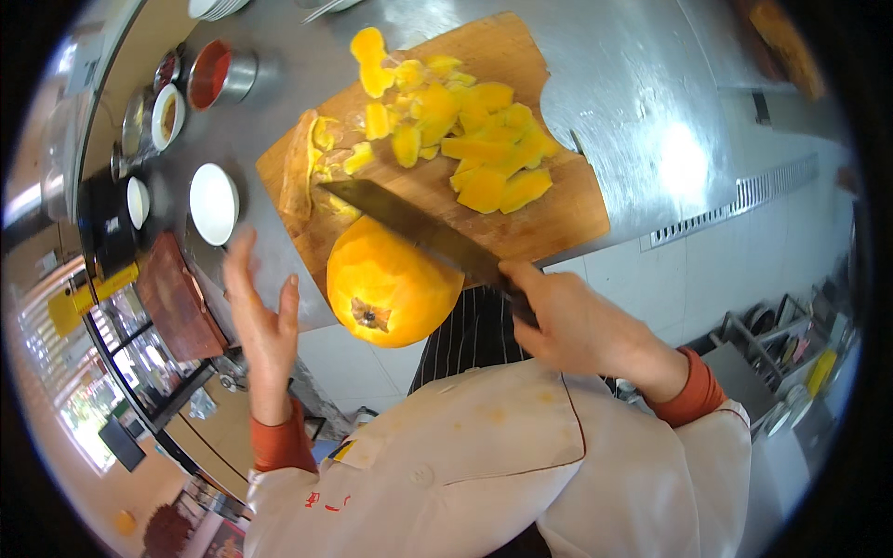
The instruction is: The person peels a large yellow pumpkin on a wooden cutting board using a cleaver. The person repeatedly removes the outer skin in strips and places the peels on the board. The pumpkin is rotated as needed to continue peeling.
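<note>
My right hand (pixel 575 314) grips the dark handle of a broad kitchen knife (pixel 425 234), its blade pointing up and left over the cutting board. Below the blade sits a large peeled pumpkin (pixel 391 289) at the board's near edge, its star-shaped stem scar facing me. My left hand (pixel 261 314), slightly blurred, is raised to the left of the pumpkin with fingers apart, holding nothing. Across the wooden cutting board (pixel 565 230) lie flat yellow pumpkin slices (pixel 488 157). Thin peel strips (pixel 300 167) are gathered at its left side.
A white bowl (pixel 214 204) stands left of the board. Farther back are a metal pot (pixel 241 75) with red contents, smaller bowls (pixel 168 117) and stacked white dishes (pixel 216 7). A brown wooden block (pixel 178 300) sits at the left. The steel table (pixel 628 91) ends near my body.
</note>
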`<state>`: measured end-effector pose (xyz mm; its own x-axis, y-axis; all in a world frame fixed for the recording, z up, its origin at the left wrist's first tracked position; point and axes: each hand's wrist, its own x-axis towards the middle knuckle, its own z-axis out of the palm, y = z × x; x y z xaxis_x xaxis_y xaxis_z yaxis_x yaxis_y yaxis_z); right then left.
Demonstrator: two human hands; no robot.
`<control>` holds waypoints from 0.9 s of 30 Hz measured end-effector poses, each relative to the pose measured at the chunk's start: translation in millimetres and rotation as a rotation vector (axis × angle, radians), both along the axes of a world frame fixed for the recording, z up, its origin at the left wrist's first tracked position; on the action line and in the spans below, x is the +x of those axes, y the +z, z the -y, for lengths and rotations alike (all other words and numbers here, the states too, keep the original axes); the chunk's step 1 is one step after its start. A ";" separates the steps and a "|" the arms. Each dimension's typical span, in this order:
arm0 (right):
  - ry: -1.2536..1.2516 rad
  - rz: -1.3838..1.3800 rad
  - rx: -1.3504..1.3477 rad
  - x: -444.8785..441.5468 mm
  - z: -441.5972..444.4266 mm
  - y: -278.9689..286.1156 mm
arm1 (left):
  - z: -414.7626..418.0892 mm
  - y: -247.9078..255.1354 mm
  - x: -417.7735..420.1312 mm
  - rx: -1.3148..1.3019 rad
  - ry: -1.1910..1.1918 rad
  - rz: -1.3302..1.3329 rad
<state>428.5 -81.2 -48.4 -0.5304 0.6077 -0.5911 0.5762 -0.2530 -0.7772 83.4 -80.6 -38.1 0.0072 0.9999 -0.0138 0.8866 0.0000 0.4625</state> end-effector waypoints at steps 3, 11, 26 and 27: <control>-0.028 -0.068 0.109 -0.3 16.1 9.3 | -71.3 43.3 57.8 0.073 -0.530 -0.308; -0.030 -0.109 0.094 -5.6 21.5 4.5 | -126.6 33.9 85.4 -0.229 -1.010 -0.360; -0.029 -0.141 -0.082 -5.3 -3.0 -12.1 | -156.7 -6.0 81.1 -0.397 -1.047 -0.181; -0.026 -0.136 -0.087 -7.0 -3.2 -13.4 | -156.7 -9.3 80.0 -0.396 -1.046 -0.185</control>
<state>421.5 -78.0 -61.8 -0.5940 0.5718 -0.5659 0.4593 -0.3365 -0.8221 163.4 76.2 -47.5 0.8021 0.4289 -0.4156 0.5918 -0.6641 0.4569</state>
